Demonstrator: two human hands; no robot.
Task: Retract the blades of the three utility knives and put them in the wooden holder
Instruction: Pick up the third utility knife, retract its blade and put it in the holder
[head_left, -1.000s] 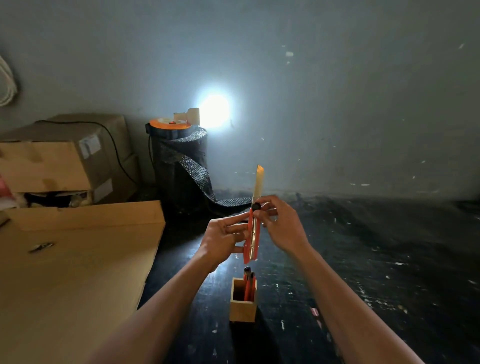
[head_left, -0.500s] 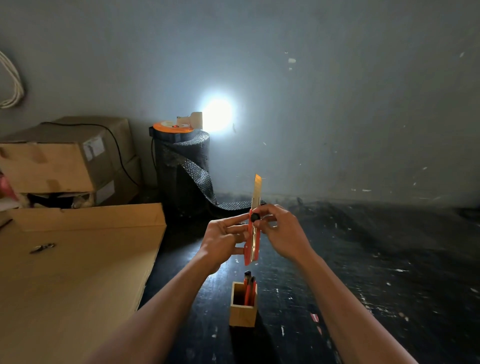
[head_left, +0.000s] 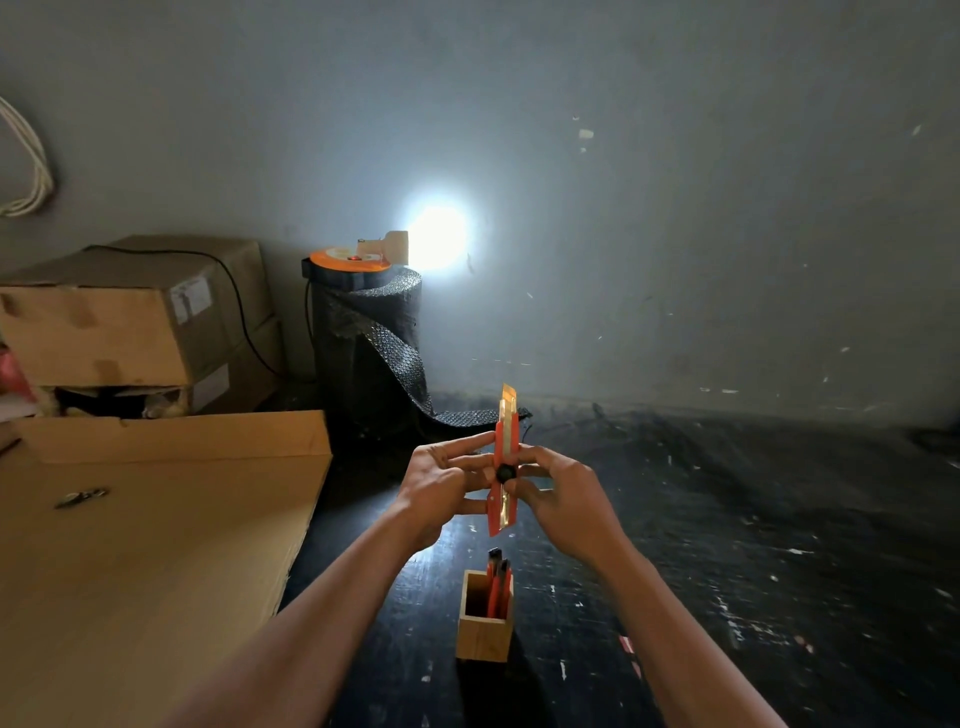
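Observation:
I hold an orange utility knife (head_left: 505, 467) upright in front of me, above the wooden holder (head_left: 484, 631). My left hand (head_left: 440, 486) grips its body from the left. My right hand (head_left: 558, 493) grips it from the right, thumb on the black slider. Only a short tip of blade shows above the orange body. Two orange knives (head_left: 497, 584) with black ends stand inside the square holder on the dark floor.
A large flat sheet of cardboard (head_left: 156, 545) lies at the left with a small metal object (head_left: 80, 497) on it. Stacked cardboard boxes (head_left: 140, 317) and a black roll of bubble wrap (head_left: 371, 353) with an orange reel and a bright lamp stand by the wall.
The black slider has moved down the knife's body under my right thumb, and the blade has drawn in from long to a short tip. Both hands have stayed above the holder.

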